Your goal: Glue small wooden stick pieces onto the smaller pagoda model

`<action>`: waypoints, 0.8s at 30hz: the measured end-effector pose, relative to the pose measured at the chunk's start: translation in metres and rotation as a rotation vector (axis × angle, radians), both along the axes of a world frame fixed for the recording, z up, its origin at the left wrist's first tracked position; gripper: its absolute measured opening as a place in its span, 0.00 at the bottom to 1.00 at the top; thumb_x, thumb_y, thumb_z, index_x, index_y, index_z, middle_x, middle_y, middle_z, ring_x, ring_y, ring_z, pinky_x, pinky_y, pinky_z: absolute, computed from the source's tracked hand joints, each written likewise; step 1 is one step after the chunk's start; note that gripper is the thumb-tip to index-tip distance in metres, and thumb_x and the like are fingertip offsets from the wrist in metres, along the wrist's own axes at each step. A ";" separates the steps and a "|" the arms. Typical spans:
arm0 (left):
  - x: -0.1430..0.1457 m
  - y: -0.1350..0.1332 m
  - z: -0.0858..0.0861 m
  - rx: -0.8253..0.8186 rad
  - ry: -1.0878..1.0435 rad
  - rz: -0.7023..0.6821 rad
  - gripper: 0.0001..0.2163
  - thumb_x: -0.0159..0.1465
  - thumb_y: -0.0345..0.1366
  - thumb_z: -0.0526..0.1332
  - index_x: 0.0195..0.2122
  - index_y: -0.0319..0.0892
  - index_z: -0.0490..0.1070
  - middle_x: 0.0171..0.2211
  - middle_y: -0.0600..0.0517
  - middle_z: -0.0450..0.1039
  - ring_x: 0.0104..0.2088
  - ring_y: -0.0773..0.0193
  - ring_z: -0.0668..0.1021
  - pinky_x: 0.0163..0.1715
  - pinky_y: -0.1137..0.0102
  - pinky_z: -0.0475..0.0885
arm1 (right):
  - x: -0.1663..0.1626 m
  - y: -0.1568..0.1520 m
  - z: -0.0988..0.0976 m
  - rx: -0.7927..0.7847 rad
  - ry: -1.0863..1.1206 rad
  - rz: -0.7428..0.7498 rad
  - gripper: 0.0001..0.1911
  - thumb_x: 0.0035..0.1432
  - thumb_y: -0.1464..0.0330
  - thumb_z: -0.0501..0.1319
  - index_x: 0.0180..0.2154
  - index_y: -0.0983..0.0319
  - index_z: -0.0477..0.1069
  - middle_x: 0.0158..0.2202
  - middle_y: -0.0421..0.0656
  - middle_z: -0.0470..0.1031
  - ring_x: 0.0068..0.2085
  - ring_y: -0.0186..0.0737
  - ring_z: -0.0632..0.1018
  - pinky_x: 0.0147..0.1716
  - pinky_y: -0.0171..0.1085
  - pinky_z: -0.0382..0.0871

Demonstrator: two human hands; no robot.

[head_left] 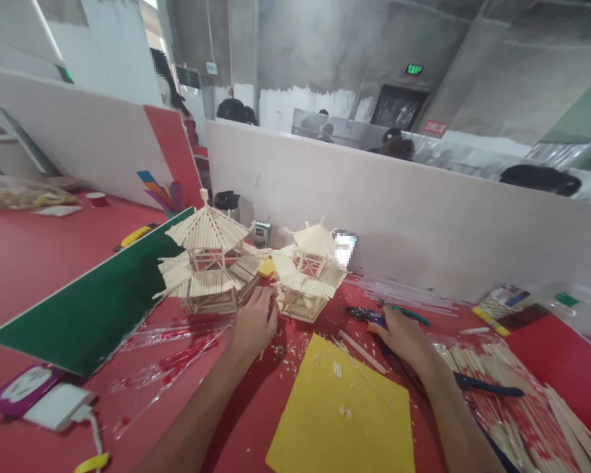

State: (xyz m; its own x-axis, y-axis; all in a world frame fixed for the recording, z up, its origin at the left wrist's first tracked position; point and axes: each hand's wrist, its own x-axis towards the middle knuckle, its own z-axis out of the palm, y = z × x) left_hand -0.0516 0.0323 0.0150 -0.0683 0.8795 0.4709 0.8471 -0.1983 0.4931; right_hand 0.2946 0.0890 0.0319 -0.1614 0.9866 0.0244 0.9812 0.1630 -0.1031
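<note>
Two pavilion models made of pale wooden sticks stand side by side: a larger one [209, 282] on the left and a smaller one [309, 295] on the right. Between their bases is my left hand [257, 318], its fingers bent down and close together beside the smaller model. The fingertips are hidden, and so is whatever they may hold. My right hand [398, 334] is closed around a corded hot glue gun [367, 315] with a dark nozzle, pointing left. Green-handled pliers [414, 314] lie just beyond that hand.
A yellow sheet [342, 414] carries small stick pieces, with scraps around it. Bagged sticks [502, 394] and a blue-handled tool [492, 385] lie at right. Clear glue sticks [404, 292] lie by the white partition [398, 217]. A green board [93, 295] leans at left near a white charger [59, 406].
</note>
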 end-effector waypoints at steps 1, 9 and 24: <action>0.000 0.001 -0.001 0.021 -0.022 -0.014 0.07 0.67 0.33 0.51 0.44 0.45 0.66 0.44 0.48 0.74 0.46 0.57 0.77 0.45 0.64 0.70 | -0.008 0.001 0.003 0.040 0.097 0.010 0.17 0.63 0.59 0.57 0.46 0.64 0.69 0.45 0.54 0.77 0.44 0.52 0.79 0.41 0.41 0.68; -0.001 0.006 -0.011 0.057 -0.126 -0.141 0.12 0.68 0.34 0.51 0.52 0.45 0.66 0.50 0.48 0.76 0.50 0.56 0.78 0.49 0.62 0.71 | -0.085 0.040 -0.007 0.108 0.869 0.323 0.22 0.59 0.58 0.58 0.53 0.61 0.69 0.55 0.51 0.74 0.55 0.48 0.74 0.55 0.48 0.65; 0.010 0.002 -0.006 0.062 -0.313 -0.229 0.08 0.65 0.31 0.53 0.40 0.44 0.70 0.32 0.54 0.75 0.31 0.64 0.76 0.34 0.71 0.68 | -0.105 0.021 0.017 0.295 1.104 0.368 0.19 0.61 0.55 0.55 0.26 0.61 0.68 0.26 0.40 0.71 0.29 0.38 0.70 0.30 0.34 0.64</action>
State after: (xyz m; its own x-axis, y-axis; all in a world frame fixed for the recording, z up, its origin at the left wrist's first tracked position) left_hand -0.0420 0.0344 0.0089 -0.0228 0.8593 0.5109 0.5880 -0.4018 0.7020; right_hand 0.1896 0.1100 0.0485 -0.1823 0.8189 0.5441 0.2764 0.5738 -0.7709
